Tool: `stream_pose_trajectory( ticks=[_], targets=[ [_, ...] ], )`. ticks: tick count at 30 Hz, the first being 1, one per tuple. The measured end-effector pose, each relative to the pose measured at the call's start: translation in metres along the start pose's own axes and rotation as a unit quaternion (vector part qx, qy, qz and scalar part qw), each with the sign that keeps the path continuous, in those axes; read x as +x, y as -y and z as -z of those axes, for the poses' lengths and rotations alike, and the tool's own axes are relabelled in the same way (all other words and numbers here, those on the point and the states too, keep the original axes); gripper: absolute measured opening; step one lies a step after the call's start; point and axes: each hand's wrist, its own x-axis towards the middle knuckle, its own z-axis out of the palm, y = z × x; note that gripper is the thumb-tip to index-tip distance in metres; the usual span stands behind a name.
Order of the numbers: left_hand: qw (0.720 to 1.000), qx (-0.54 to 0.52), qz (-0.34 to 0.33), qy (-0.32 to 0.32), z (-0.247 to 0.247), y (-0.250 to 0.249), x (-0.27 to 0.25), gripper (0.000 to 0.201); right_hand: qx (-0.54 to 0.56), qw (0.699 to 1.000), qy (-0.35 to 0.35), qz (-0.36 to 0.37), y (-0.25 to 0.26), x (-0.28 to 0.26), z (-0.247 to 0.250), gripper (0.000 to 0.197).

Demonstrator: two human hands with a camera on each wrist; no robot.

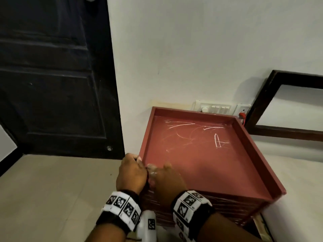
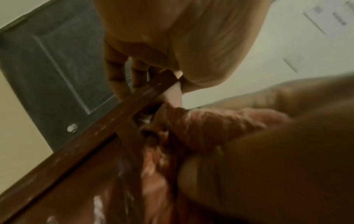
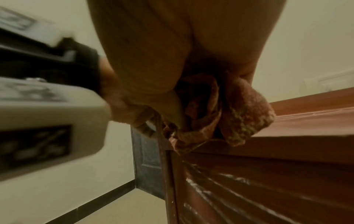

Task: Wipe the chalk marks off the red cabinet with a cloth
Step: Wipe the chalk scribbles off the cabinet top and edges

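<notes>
The red cabinet point(image 1: 201, 165) has a tray-like top with raised rims, and white chalk marks point(image 1: 217, 140) are scrawled over its far half. My left hand point(image 1: 132, 169) grips the rim at the near left corner, fingers point(image 2: 116, 75) curled over the rim point(image 2: 95, 136). Just to its right, my right hand point(image 1: 167, 179) holds a bunched reddish patterned cloth point(image 1: 153, 172) against the near left part of the top. In the wrist views the cloth point(image 2: 210, 128) point(image 3: 245, 115) bulges from under the right palm at the cabinet's edge point(image 3: 287, 144). White smears show on the slatted front.
A dark door point(image 1: 52, 84) stands to the left over a tiled floor point(image 1: 52, 189). A switch board point(image 1: 215, 108) and a red plug point(image 1: 242, 115) sit on the wall behind the cabinet. A dark wooden frame point(image 1: 262, 95) leans at the right, above a white surface point(image 1: 297, 189).
</notes>
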Motion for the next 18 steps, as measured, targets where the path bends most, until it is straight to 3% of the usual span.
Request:
stream_pose_trajectory(
  ticks=[4, 6, 8, 9, 10, 11, 12, 13, 15, 16, 18],
  targets=[
    [0.990, 0.100, 0.017, 0.101, 0.012, -0.030, 0.023, 0.023, 0.059, 0.997, -0.035, 0.042, -0.008, -0.031, -0.013, 0.037],
    [0.981, 0.154, 0.000, 0.114, 0.012, -0.040, 0.029, 0.026, 0.196, 0.977, -0.081, 0.037, -0.018, -0.052, -0.008, 0.031],
    [0.976, 0.192, -0.028, 0.103, 0.006, -0.043, 0.031, 0.022, 0.417, 0.901, -0.115, -0.023, -0.030, -0.078, 0.003, 0.016],
    [0.976, 0.194, -0.035, 0.092, 0.004, -0.042, 0.029, 0.018, 0.533, 0.833, -0.122, -0.082, -0.038, -0.089, 0.011, 0.012],
    [0.977, 0.193, -0.035, 0.082, 0.002, -0.042, 0.027, 0.014, 0.645, 0.740, -0.142, -0.124, -0.049, -0.099, 0.019, 0.011],
    [0.978, 0.193, -0.032, 0.070, 0.001, -0.041, 0.026, 0.013, 0.700, 0.675, -0.175, -0.153, -0.059, -0.107, 0.027, 0.015],
    [0.979, 0.195, -0.030, 0.060, 0.000, -0.041, 0.025, 0.015, 0.710, 0.651, -0.209, -0.166, -0.068, -0.112, 0.033, 0.020],
    [0.979, 0.197, -0.030, 0.053, -0.001, -0.040, 0.025, 0.017, 0.699, 0.649, -0.238, -0.182, -0.078, -0.113, 0.035, 0.021],
    [0.979, 0.199, -0.030, 0.045, -0.002, -0.040, 0.026, 0.020, 0.635, 0.692, -0.261, -0.224, -0.096, -0.105, 0.035, 0.016],
    [0.979, 0.200, -0.026, 0.044, -0.003, -0.038, 0.026, 0.022, 0.578, 0.734, -0.256, -0.247, -0.105, -0.097, 0.026, 0.013],
    [0.978, 0.203, -0.026, 0.040, -0.003, -0.037, 0.027, 0.023, 0.412, 0.856, -0.211, -0.230, -0.113, -0.085, 0.018, 0.022]
  ],
)
